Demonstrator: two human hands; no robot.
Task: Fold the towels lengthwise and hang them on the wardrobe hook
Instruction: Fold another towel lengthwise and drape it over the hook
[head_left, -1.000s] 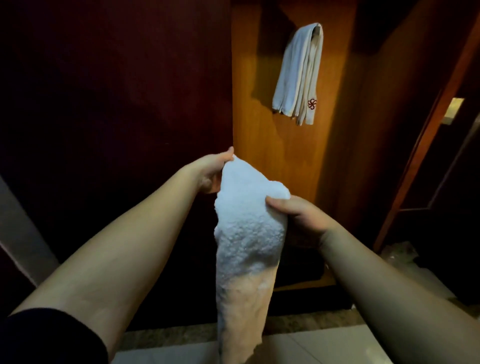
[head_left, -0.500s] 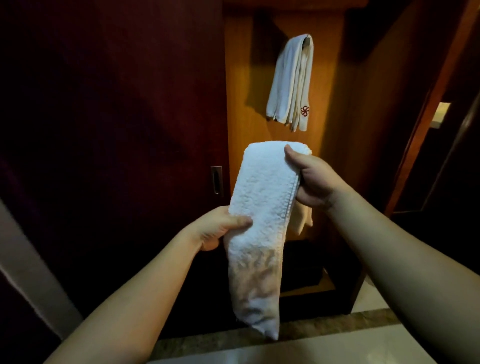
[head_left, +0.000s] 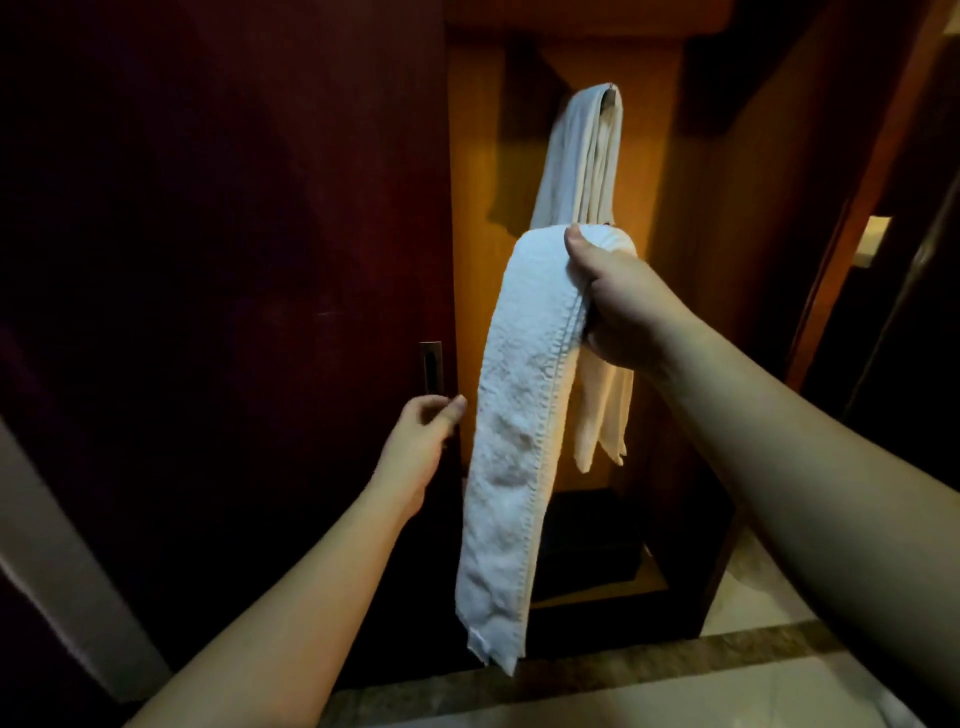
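Right hand (head_left: 621, 306): grip holding folded white towel (head_left: 511, 447), draped. Left hand (head_left: 418, 447): grip loose, holding nothing. Second towel (head_left: 579, 161) on wardrobe hook (head_left: 609, 92).

I see two bare forearms, the left hand (head_left: 421, 457) entering from seven o'clock and the right hand (head_left: 618, 312) from four o'clock. Neither wrist carries a watch, band or ring, and no sleeve edge shows on either arm.
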